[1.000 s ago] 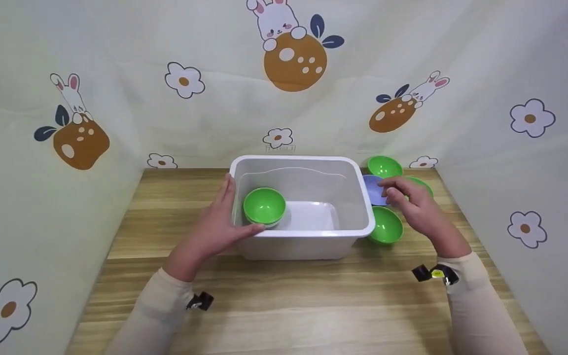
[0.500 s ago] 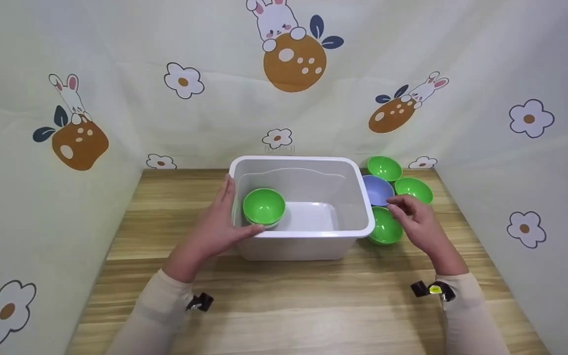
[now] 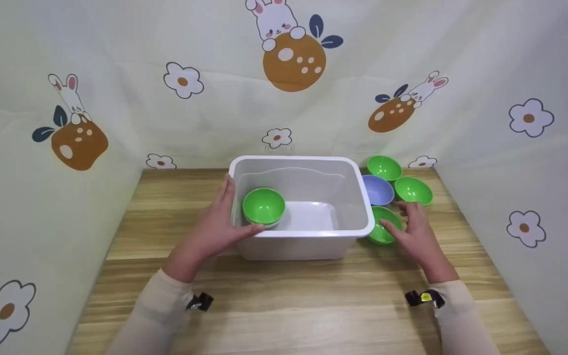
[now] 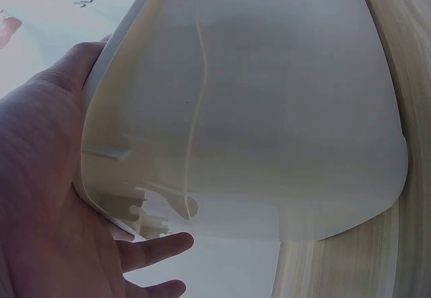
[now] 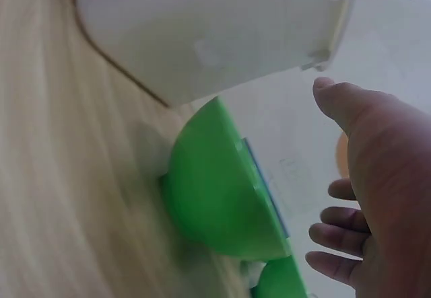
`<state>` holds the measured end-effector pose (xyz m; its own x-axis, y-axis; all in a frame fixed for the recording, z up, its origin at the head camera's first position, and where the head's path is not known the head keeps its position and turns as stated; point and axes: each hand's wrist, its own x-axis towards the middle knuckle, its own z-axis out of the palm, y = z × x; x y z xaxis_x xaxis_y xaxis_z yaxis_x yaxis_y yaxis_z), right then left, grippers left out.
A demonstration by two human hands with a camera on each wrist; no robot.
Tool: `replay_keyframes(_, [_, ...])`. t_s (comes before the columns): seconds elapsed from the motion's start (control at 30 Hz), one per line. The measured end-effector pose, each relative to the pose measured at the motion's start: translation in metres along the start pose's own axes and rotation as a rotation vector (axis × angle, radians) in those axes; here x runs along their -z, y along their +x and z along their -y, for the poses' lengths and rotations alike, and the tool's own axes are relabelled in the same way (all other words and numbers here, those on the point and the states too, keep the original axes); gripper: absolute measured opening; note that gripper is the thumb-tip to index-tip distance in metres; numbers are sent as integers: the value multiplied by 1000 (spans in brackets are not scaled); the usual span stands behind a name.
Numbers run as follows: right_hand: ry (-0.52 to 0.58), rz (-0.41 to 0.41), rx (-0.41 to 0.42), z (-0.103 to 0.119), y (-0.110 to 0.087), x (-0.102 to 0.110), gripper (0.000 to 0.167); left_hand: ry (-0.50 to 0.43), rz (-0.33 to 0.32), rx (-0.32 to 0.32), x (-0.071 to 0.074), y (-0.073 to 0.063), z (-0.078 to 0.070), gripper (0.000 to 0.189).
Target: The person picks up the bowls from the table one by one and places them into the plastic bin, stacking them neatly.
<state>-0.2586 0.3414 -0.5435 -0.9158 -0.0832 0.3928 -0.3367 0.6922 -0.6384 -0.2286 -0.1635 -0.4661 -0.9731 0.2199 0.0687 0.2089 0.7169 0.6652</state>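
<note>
The left hand point(image 3: 209, 228), spread, is touching the bin's point(image 3: 296, 248) near left corner; the right hand point(image 3: 417, 234), thumb and fingers apart, is hovering over the nearest green bowl point(image 3: 381, 235), sitting right of the bin.

L hand point(image 3: 213, 226) spread, R hand point(image 3: 416, 234) w/ fingers point(image 5: 338, 239) loosely bent, arms point(image 3: 153, 310) fwd

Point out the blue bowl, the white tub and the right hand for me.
Blue bowl point(image 3: 377, 191): head view, on its hollow inner surface.
White tub point(image 3: 313, 233): head view, on its near rim.
Right hand point(image 3: 417, 230): head view, on the back of the hand.
</note>
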Motion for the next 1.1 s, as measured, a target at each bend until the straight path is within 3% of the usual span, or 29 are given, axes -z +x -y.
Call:
replay_keyframes(0.4, [40,92,-117,-24,-10,-20,108,1,-3,-11,0,0,2,151])
replay_keyframes(0.77, [132,135,-148,-27,-12,-26,115,-3,-4,-2,-1,0,3,150])
replay_keyframes(1.1, [105,135,-157,-27,-13,-28,120,-2,-3,-8,0,0,1,151])
